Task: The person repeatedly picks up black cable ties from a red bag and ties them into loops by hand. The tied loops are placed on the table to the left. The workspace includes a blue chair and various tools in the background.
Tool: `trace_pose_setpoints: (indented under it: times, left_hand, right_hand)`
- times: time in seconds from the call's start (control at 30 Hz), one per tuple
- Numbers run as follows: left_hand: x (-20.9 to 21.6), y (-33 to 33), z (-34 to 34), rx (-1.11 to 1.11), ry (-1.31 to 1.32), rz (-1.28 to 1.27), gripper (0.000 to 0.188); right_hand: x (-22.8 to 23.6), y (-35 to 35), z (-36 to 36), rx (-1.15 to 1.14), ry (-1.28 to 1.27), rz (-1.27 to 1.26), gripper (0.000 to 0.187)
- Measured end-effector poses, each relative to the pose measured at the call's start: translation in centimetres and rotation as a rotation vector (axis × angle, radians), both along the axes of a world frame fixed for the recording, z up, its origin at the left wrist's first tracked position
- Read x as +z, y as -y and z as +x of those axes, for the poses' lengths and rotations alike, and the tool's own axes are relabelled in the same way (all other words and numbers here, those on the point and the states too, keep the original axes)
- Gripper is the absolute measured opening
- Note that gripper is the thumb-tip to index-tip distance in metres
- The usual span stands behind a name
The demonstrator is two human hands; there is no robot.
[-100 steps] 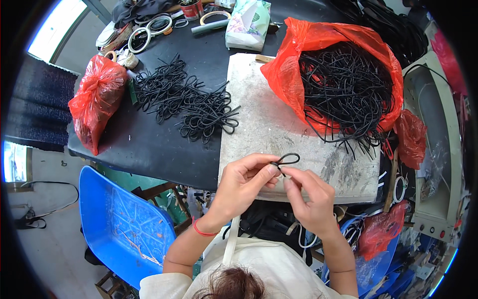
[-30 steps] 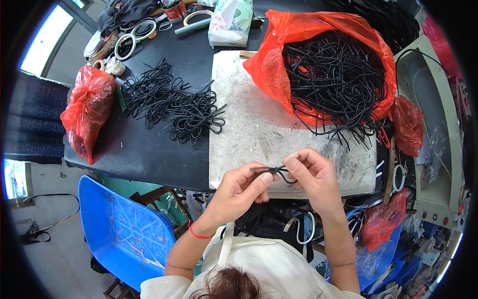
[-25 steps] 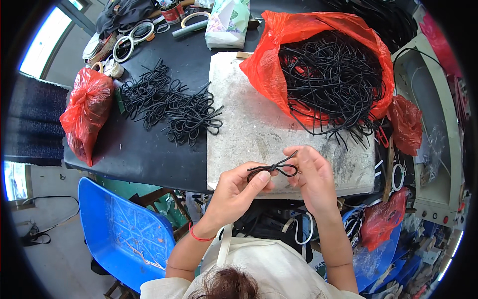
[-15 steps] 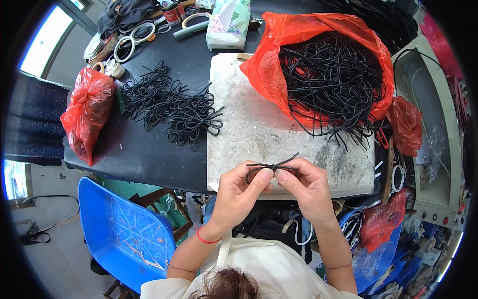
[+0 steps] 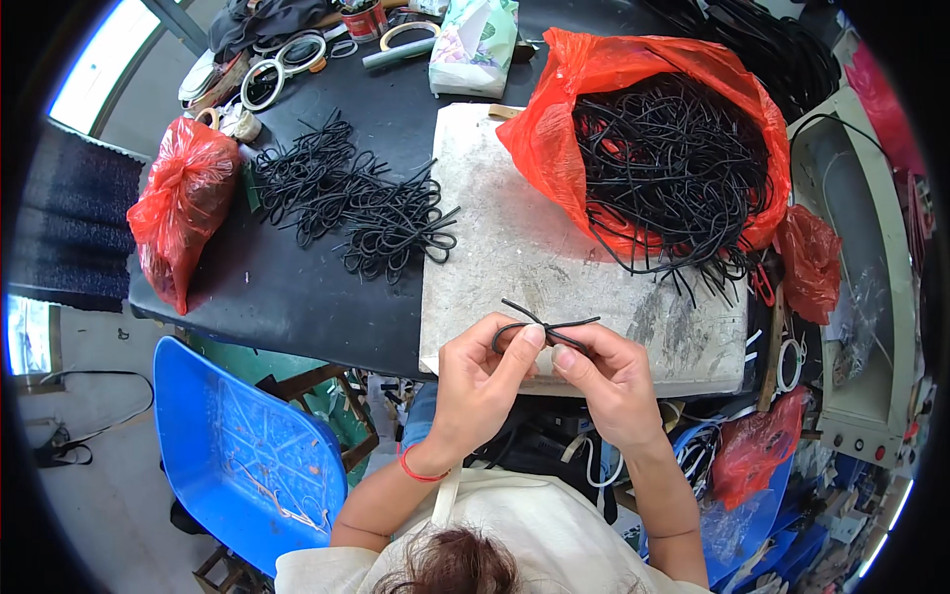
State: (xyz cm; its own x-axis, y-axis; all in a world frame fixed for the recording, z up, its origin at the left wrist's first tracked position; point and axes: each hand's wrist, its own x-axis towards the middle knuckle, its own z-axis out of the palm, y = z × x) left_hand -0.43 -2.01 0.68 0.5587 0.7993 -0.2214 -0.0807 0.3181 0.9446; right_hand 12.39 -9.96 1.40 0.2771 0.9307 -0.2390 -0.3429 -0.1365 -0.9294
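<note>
A thin black cord tied as a small bow point(image 5: 546, 326) is held between my two hands, above the front edge of a worn whitish board point(image 5: 495, 238). My left hand point(image 5: 480, 386) pinches it near the knot, thumb on top. My right hand point(image 5: 616, 388) is closed on the bow's right side, thumb and fingertips together. Two loose ends stick out over the knot. Finished-looking looped black cords point(image 5: 391, 223) lie heaped on the dark table to the left. An open red plastic bag point(image 5: 554, 114) on the board spills long loose black cords point(image 5: 678, 173).
A knotted red bag point(image 5: 188, 203) stands at the table's left end. Tape rolls point(image 5: 262, 84) and a tissue pack point(image 5: 475, 49) sit along the back. A blue plastic chair point(image 5: 242, 445) is at my lower left, and a grey metal cabinet point(image 5: 846, 267) at the right.
My left thumb has come up over the knot, and the cord ends now point differently, one up to the left. My right thumb has drawn slightly away from the left. The view has shifted a little.
</note>
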Motion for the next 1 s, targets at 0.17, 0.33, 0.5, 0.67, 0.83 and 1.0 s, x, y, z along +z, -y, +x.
trace_pose_setpoints:
  times: [0.17,0.33,0.5,0.67,0.83,1.0]
  left_hand:
    - [0.4,0.0,1.5,0.099,0.206,-0.011,0.018]
    - [0.6,-2.5,0.5,-0.118,0.255,-0.213,0.021]
    - [2.0,-2.6,-0.1,-0.369,0.147,-0.180,0.018]
    - [1.8,-2.1,-0.3,-0.421,0.164,-0.135,0.020]
    - [1.8,-1.2,-0.3,-0.353,0.132,-0.099,0.020]
    - [1.7,-1.1,-0.6,-0.361,0.088,-0.061,0.020]
  right_hand:
    - [0.2,-0.8,-1.1,-0.110,-0.149,0.021,0.016]
    - [1.3,-0.4,-1.0,-0.214,0.137,0.036,0.011]
    - [3.4,-1.9,0.9,-0.107,0.281,0.031,0.017]
    - [2.0,-1.9,1.1,0.009,-0.020,0.113,0.015]
    - [1.7,-1.9,0.7,-0.021,-0.092,0.080,0.015]
    - [2.0,-2.0,0.8,0.011,-0.081,0.030,0.018]
